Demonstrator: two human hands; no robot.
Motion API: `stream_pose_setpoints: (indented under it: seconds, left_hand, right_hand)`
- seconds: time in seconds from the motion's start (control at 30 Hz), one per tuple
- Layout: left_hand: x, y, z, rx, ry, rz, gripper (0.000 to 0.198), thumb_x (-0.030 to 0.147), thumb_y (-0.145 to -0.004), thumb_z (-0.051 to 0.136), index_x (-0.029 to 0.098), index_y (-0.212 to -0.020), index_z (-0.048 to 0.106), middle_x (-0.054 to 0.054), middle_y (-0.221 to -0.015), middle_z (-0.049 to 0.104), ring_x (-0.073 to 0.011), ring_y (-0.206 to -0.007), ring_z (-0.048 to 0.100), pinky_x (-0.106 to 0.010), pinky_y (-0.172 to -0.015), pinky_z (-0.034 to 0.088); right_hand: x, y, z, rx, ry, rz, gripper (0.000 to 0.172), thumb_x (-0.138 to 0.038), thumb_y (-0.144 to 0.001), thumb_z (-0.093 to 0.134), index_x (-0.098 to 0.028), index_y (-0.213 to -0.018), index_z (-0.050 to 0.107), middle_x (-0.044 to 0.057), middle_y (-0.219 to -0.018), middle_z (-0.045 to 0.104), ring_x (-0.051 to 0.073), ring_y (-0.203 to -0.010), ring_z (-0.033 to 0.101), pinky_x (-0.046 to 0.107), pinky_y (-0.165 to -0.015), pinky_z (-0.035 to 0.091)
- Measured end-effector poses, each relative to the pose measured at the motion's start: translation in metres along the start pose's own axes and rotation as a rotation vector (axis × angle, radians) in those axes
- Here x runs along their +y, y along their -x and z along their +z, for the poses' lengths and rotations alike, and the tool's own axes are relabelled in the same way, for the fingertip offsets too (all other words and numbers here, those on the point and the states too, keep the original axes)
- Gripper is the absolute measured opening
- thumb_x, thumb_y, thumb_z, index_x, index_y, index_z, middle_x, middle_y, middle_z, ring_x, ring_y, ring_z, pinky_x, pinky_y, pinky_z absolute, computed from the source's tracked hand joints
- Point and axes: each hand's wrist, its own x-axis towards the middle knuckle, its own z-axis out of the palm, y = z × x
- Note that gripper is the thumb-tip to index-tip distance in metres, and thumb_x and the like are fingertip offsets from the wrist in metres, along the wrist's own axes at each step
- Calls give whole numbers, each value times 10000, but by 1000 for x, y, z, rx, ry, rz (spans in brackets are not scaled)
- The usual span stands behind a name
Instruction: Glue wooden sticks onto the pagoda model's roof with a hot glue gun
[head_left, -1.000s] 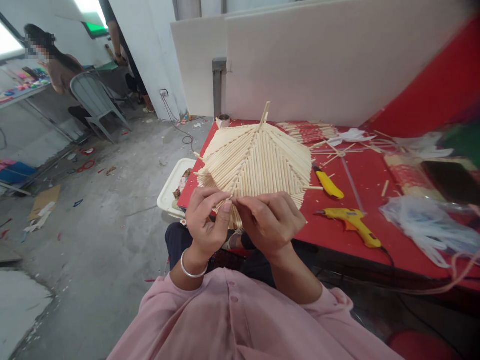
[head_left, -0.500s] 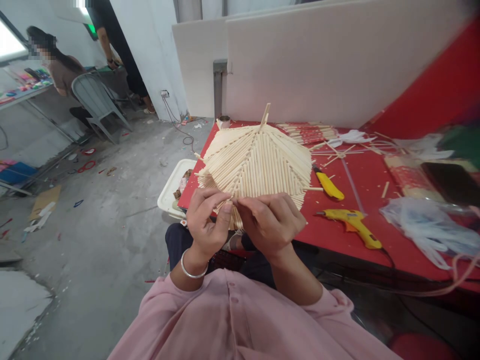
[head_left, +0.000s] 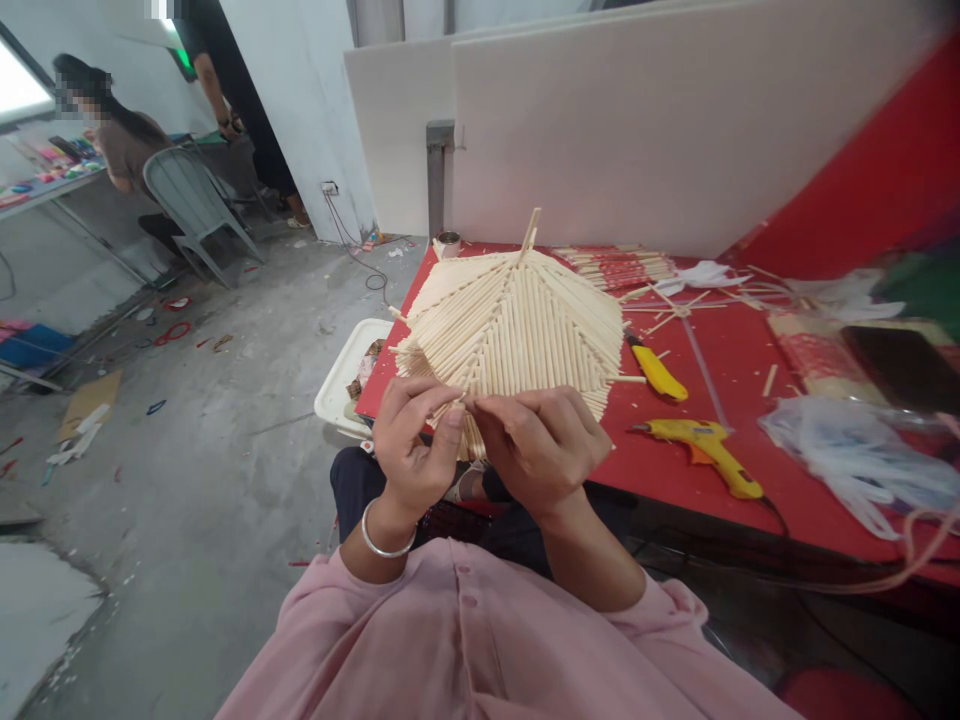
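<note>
A many-sided, roof-like structure of thin wooden sticks (head_left: 517, 320) rests at the front left of the red table, its sticks fanning from a peak. My left hand (head_left: 415, 440) is closed in a pinch at its near corner, thumb against forefinger. Close beside it, my right hand (head_left: 544, 440) pinches at the same corner. What the fingertips hold is too small and covered to make out. A yellow glue gun (head_left: 705, 450) lies right of my right hand, and behind it is a yellow utility knife (head_left: 658, 370).
The red table (head_left: 675, 520) also bears bundled sticks (head_left: 619, 267), a clear plastic bag (head_left: 847, 450), a dark phone (head_left: 900, 365) and a small can (head_left: 448, 242). A white tub (head_left: 345, 375) stands at its left side. Two people are in the background, one seated (head_left: 127, 140).
</note>
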Motion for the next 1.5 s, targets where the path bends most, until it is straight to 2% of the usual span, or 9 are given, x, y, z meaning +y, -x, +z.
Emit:
stream_pose_setpoints:
  seconds: [0.4, 0.6, 1.0, 1.5]
  left_hand:
    - [1, -2, 0, 1, -22, 9, 122, 236, -958, 631, 206, -1030, 724, -43, -911, 688, -165, -837, 645, -319, -734, 535]
    - [0, -1, 0, 5, -12, 8, 119, 213, -945, 647, 205, -1033, 727, -40, -922, 690, -163, -854, 639, -320, -755, 530]
    - [1, -3, 0, 5, -52, 16, 121, 259, -966, 621, 205, -1012, 718, -41, -903, 691, -167, -828, 651, -320, -731, 536]
    - [3, -3, 0, 8, -35, 13, 108, 237, -957, 632, 201, -1003, 723, -36, -901, 687, -161, -834, 647, -317, -756, 533]
  right_hand:
    - [0, -1, -1, 0, 7, -1, 108, -191, -860, 761, -226, -910, 672, -29, -685, 610, 110, -633, 524, 255, -618, 431]
    - [0, 0, -1, -8, -2, -4, 153, -170, -846, 775, -219, -928, 655, -27, -689, 604, 117, -644, 509, 258, -627, 426]
    - [0, -1, -1, 2, 4, 3, 118, -190, -849, 771, -231, -909, 679, -32, -678, 609, 107, -628, 527, 251, -615, 430]
    - [0, -1, -1, -8, -11, -2, 165, -167, -843, 779, -224, -939, 657, -25, -700, 614, 118, -650, 520, 253, -633, 430]
